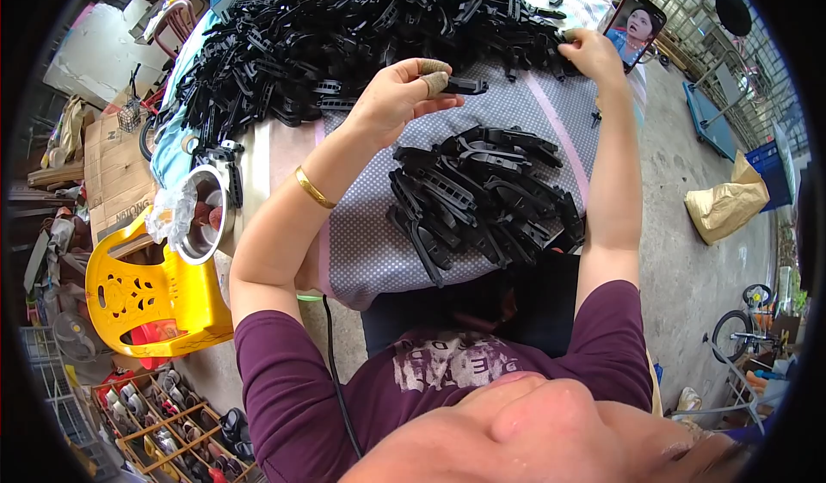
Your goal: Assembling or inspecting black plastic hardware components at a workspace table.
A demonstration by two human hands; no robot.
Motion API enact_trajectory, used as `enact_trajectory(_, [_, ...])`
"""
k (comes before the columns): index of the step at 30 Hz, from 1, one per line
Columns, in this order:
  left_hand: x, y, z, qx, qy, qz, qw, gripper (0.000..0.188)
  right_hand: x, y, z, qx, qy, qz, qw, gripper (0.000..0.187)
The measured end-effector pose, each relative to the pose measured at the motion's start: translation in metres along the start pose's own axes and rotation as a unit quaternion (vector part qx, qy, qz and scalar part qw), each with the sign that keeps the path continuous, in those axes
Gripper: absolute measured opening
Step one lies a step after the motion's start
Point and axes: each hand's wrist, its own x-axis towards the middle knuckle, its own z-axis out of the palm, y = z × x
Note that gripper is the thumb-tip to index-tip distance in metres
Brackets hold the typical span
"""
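My left hand, with tan wraps on two fingers and a gold bangle at the wrist, is raised over the table and pinches a slim black plastic part. Below it, a smaller heap of similar black plastic parts lies on the dotted grey cloth near my lap. My right hand reaches to the right end of the large pile of black parts. Its fingers are closed at the pile's edge, beside a phone; what they hold, if anything, cannot be made out.
The phone stands upright at the table's far right, showing a person on its screen. A yellow plastic chair and a metal bowl are at the left. On the right floor are a tan sack and a blue trolley.
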Motion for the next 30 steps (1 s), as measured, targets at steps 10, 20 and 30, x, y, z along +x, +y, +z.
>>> enact_trajectory(10, [0.003, 0.002, 0.008, -0.087, 0.037, 0.009, 0.995, 0.019, -0.01, -0.025, -0.012, 0.208, 0.089, -0.049, 0.973, 0.032])
enact_trajectory(20, [0.005, 0.004, -0.011, -0.228, -0.006, 0.125, 0.966, 0.027, -0.075, -0.143, -0.003, 0.553, 0.024, -0.258, 0.792, 0.022])
enact_trajectory(30, [0.005, 0.006, -0.012, 0.147, 0.007, 0.196, 0.97, 0.043, -0.077, -0.142, -0.004, 0.449, 0.052, -0.309, 0.837, 0.024])
